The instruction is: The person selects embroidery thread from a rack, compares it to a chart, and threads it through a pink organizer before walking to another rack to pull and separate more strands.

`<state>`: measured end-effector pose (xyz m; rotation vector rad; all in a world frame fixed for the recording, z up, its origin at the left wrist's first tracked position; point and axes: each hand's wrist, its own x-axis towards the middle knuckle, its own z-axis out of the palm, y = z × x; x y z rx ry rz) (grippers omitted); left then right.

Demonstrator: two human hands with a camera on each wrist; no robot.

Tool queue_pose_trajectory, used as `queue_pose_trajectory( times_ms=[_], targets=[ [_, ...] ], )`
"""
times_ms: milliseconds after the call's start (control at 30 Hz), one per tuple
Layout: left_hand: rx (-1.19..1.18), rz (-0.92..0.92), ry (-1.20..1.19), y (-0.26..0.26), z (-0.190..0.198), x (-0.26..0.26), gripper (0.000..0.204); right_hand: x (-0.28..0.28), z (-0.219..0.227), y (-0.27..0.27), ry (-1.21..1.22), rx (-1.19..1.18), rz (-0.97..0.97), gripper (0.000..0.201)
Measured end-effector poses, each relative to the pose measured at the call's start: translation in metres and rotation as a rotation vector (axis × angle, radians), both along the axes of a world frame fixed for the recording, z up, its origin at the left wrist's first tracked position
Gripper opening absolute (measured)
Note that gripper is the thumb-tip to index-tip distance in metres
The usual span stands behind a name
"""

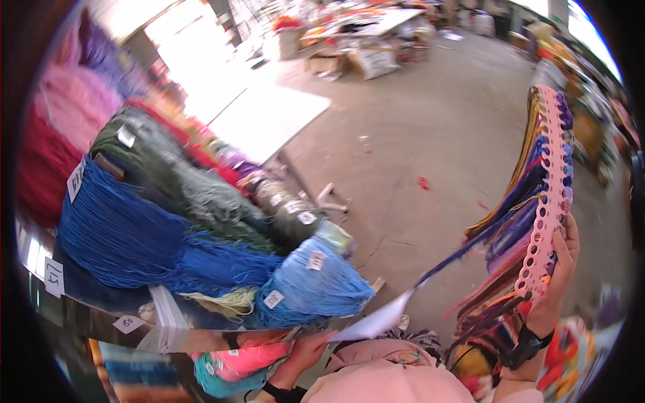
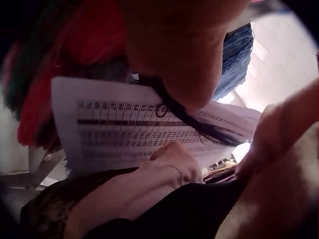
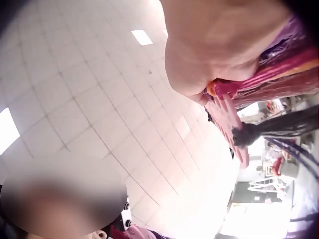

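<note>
My right hand (image 1: 563, 258) grips the lower part of a long pink strip with round holes (image 1: 555, 174); thread bundles of many colours are looped through it and hang to its left. The pink strip (image 3: 227, 117) also shows below my right hand (image 3: 219, 45) in the right wrist view. My left hand (image 1: 310, 349), low in the head view, holds a white sheet (image 1: 379, 319) by its edge. In the left wrist view the sheet (image 2: 99, 104) bears printed rows, and a dark blue strand (image 2: 172, 105) crosses it under my left hand (image 2: 179, 55).
Blue yarn (image 1: 121, 225), light blue yarn (image 1: 316, 282) and green yarn (image 1: 154, 161) with paper labels lie at the left. Beyond them stands a white table (image 1: 282, 111). Pink and teal skeins (image 1: 242, 363) are beside my left hand. Red scraps (image 1: 423, 183) lie on the floor.
</note>
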<state>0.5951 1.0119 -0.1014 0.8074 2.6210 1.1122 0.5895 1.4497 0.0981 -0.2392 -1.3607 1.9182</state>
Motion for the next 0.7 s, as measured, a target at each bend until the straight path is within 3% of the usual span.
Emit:
queue_pose_trajectory(
  times_ms=[33,133,333,433,567,700],
  targets=[
    [-0.044,0.073,-0.078,-0.001,0.007,0.009,0.03,-0.032,-0.01,0.013,-0.021,0.016,0.077,0.035],
    [-0.047,0.26,0.07,-0.023,0.016,0.039,0.026,-0.118,-0.041,0.033,-0.109,0.105,0.268,0.036],
    [-0.339,0.628,0.046,0.046,0.075,0.074,0.026,-0.331,-0.105,0.05,-0.199,0.443,0.708,0.043],
    [-0.506,0.685,0.114,0.111,0.102,0.086,0.022,-0.362,-0.088,0.052,-0.207,0.479,0.862,0.042],
    [-0.544,0.766,0.044,0.199,0.098,0.08,0.008,-0.366,-0.089,0.092,-0.275,0.384,1.069,0.04],
    [-0.604,0.69,-0.239,0.266,0.107,0.006,0.008,-0.408,-0.117,0.136,-0.286,0.333,1.161,0.037]
  ],
)
